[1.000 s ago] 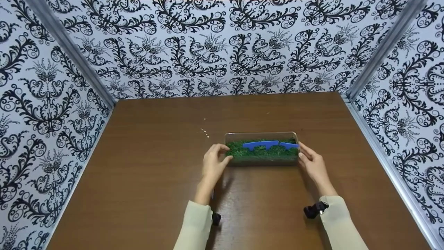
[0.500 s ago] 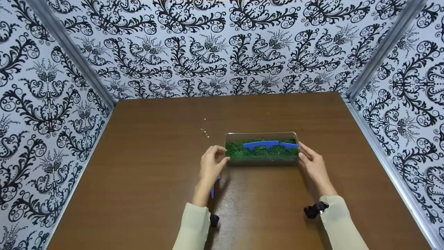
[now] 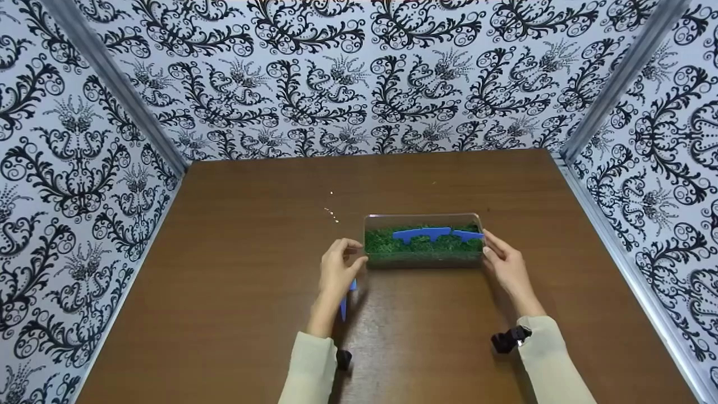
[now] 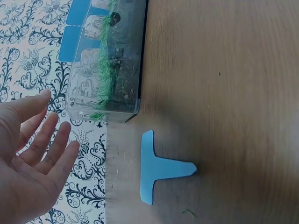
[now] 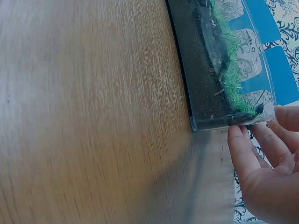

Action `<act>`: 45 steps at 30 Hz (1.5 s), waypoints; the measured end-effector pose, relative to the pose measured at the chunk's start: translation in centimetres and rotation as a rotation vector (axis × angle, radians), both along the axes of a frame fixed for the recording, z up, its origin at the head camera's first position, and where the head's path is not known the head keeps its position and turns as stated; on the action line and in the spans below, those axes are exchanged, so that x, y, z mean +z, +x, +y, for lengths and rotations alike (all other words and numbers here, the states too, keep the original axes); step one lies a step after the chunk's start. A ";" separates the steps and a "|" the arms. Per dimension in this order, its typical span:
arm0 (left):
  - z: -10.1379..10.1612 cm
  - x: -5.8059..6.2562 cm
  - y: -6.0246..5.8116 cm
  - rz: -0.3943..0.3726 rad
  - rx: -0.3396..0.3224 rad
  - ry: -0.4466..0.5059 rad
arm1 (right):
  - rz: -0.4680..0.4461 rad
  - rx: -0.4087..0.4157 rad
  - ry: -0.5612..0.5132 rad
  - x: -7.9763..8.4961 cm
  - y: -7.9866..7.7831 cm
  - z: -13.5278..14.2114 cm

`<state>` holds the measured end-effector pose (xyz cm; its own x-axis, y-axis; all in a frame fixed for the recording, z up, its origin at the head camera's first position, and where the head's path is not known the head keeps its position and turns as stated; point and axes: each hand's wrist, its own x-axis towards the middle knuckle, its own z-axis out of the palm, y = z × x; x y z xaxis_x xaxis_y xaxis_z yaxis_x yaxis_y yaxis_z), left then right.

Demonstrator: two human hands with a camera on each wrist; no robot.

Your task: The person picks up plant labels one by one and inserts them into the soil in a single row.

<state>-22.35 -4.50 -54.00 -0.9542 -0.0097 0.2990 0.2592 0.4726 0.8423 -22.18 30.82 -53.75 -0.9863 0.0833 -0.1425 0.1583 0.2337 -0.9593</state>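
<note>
A clear plastic box point(image 3: 423, 261) of soil and green grass point(image 3: 384, 242) stands on the table. Blue T-shaped plant labels point(image 3: 422, 232) are stuck in it in a row, their crossbars above the grass. Just off the box's left end is my left hand point(image 3: 335, 272), fingers spread and holding nothing. My right hand point(image 3: 509, 269) touches the right end wall with extended fingers point(image 5: 244, 151), the thumb near the rim. Below the left hand another blue T-shaped plant label point(image 4: 154, 168) lies flat on the wood; the left wrist partly covers it in the head view.
Small pale specks point(image 3: 332, 214) dot the brown table point(image 3: 252, 235) left of the box. A green scrap point(image 4: 189, 212) lies near the loose label. Patterned walls point(image 3: 314, 84) with metal edge strips enclose the table's back and sides.
My left hand has drawn away from the box's left end, leftward and slightly toward me, uncovering more of the loose label. The box and right hand have stayed in place.
</note>
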 end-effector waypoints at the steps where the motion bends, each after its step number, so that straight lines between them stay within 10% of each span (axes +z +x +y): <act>1: 0.0 0.0 0.0 -0.004 0.001 -0.001 | 0.000 0.000 -0.001 0.0 0.0 0.0; 45: -1.9 0.7 1.7 -0.465 0.159 -0.356 | 0.013 0.001 0.023 -0.2 0.0 0.0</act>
